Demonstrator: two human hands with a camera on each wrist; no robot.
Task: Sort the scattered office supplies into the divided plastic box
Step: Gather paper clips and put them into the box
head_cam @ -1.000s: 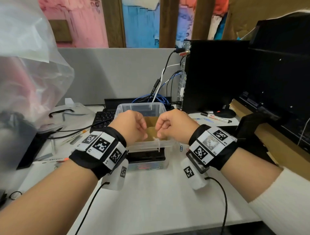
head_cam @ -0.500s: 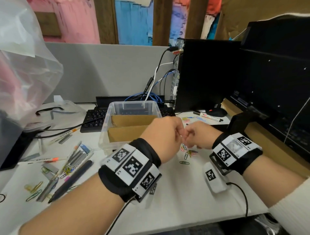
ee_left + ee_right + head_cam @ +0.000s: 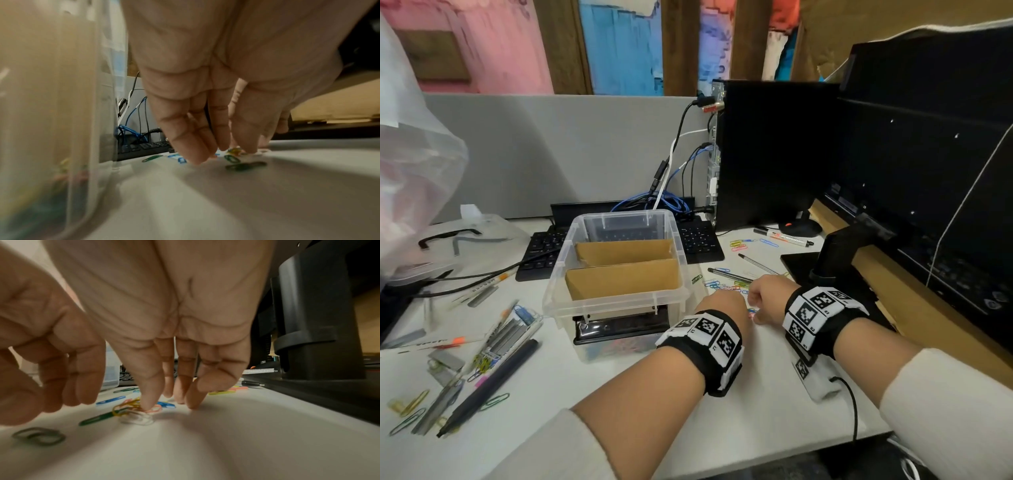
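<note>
at three o'clock of the divided plastic box [image 3: 616,301], both hands work the paper clips [image 3: 133,408]: right hand [image 3: 767,294] fingertips press the tangle, left hand [image 3: 722,305] fingers hang straight; linked clips could snag and scatter

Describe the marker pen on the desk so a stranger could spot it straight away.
Start at the black computer tower at the back of the desk. At its foot, beside the black mouse, lies the marker pen. Unlike the thin dark pens nearer the hands, it is thick and white with black ends and printed lettering.
</note>
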